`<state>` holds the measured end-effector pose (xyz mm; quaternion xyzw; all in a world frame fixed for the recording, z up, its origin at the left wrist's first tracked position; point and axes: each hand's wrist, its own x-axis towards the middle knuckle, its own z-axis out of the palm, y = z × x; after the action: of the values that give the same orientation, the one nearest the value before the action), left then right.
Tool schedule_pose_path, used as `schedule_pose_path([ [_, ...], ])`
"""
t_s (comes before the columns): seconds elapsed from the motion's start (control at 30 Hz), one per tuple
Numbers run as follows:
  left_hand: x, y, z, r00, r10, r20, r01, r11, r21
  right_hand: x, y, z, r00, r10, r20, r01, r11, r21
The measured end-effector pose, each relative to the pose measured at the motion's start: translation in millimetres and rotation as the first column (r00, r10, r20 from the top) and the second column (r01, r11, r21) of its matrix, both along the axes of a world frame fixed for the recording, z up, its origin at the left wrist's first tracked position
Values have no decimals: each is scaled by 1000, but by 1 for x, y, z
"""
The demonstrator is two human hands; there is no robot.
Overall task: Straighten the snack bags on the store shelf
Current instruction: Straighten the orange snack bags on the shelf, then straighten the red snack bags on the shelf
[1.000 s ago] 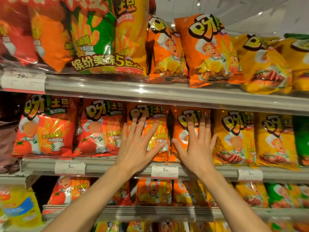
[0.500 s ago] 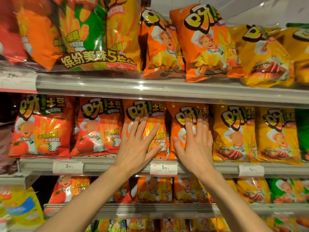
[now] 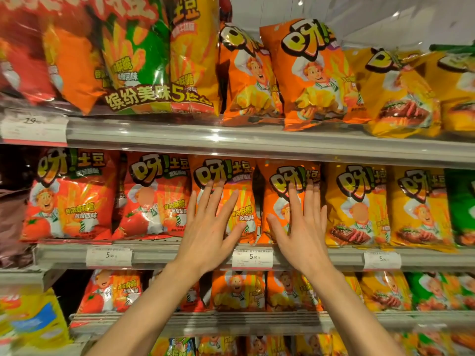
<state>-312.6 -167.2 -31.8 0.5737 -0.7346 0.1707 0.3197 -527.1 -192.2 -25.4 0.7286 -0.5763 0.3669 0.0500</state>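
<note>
Store shelving [image 3: 257, 147] across the whole view, packed with snack bags in rows. On the top tier, a big multi-pack [image 3: 144, 60] at far left, then large orange bags [image 3: 313, 73] and yellow bags [image 3: 401, 93] leaning to the right. On the middle tier [image 3: 159, 254], upright and side by side from left to right: two red bags [image 3: 69, 196], two orange ones, two yellow ones [image 3: 357, 204], a green one [image 3: 461, 206] at the edge. Below, a lower row of smaller bags [image 3: 239, 291], partly hidden behind both forearms.

Left hand [image 3: 210, 227] laid flat on the left orange bag [image 3: 226, 176], fingers straight and fanned, thumb out to the right, gripping nothing. Right hand [image 3: 300, 227] flat against the right orange bag [image 3: 280, 181] just beside it, fingers straight and close together, thumb out to the left, likewise gripping nothing. Dark gap between these two bags.

White price tags [image 3: 252, 257] on the shelf lip, one between the wrists, others left and right.
</note>
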Motion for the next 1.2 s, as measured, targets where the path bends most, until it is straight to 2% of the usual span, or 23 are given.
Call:
schedule_pose_path([
  [0.13,9,19,-3,957,-64,-282,69,998,7,-6,26,-4,989,79,121,-86,995,57],
  [0.27,10,48,-9,869,-41,-493,80,995,59,-13,57,-13,961,68,267,-127,970,209],
  [0.3,10,55,-10,849,-38,-527,85,994,65,-14,62,-16,954,70,292,-128,974,185],
  [0.4,5,75,-18,788,-16,-615,82,993,80,-20,73,-30,963,132,236,-127,991,-35],
  [0.43,3,82,-21,765,2,-644,71,994,87,-22,76,-33,956,142,256,-144,990,-12],
  [0.5,0,95,-26,728,51,-684,33,994,109,-20,79,-36,938,171,300,-201,977,73],
  [0.6,-2,111,-31,674,102,-732,24,987,160,-19,86,-40,918,208,337,-259,959,113],
  [0.77,10,121,-32,638,155,-754,15,977,213,-19,89,-45,912,178,369,-263,945,195],
  [0.97,45,122,-26,595,134,-793,-2,986,166,7,89,-34,903,186,386,-267,949,168],
  [1.13,96,120,-17,552,87,-829,26,992,121,59,95,-21,909,192,370,-228,972,56],
  [1.2,119,120,-11,544,56,-837,61,992,106,89,94,-18,892,166,421,-222,971,90],
])
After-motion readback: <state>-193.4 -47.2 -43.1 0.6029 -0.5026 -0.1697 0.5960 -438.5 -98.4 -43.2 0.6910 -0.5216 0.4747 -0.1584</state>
